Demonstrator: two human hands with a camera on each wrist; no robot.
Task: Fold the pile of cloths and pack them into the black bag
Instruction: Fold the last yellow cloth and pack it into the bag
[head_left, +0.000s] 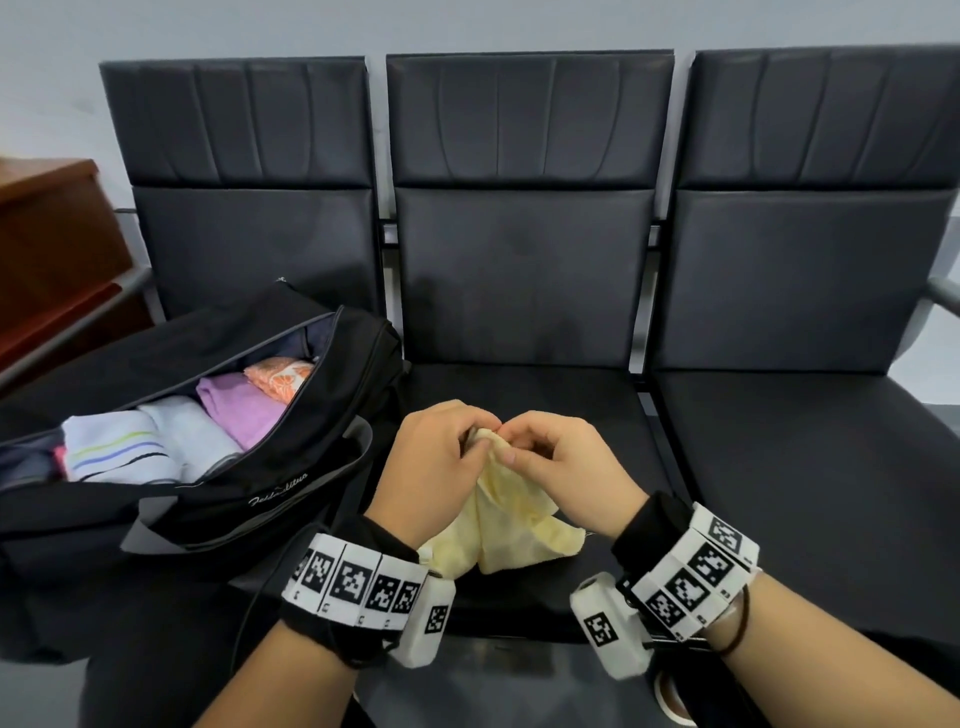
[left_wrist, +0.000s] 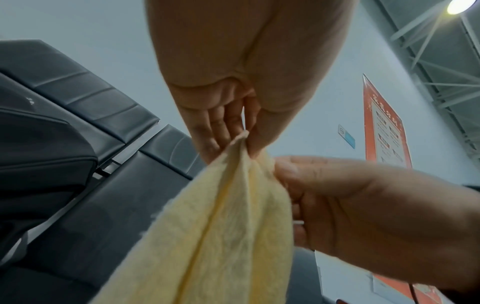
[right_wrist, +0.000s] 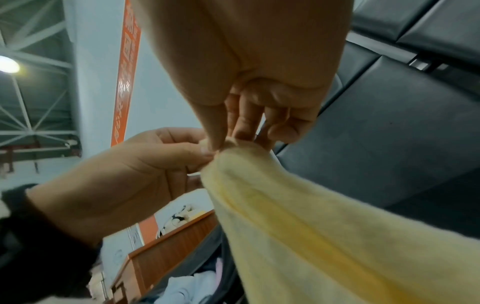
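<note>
Both hands (head_left: 498, 457) pinch yellow cloth (head_left: 506, 530), its top corner hidden.

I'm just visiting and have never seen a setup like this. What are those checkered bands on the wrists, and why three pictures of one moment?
No machine here: a person works with bare hands. The patterned bands sit at the wrists, where small cameras are worn. The wide picture comes from a head camera looking down; the other two look along each hand from the wrists. Both the left hand and the right hand pinch the top of a pale yellow cloth above the middle black seat. The left wrist view shows that grip close up. On the left seat lies the open black bag, already holding folded cloths.
</note>
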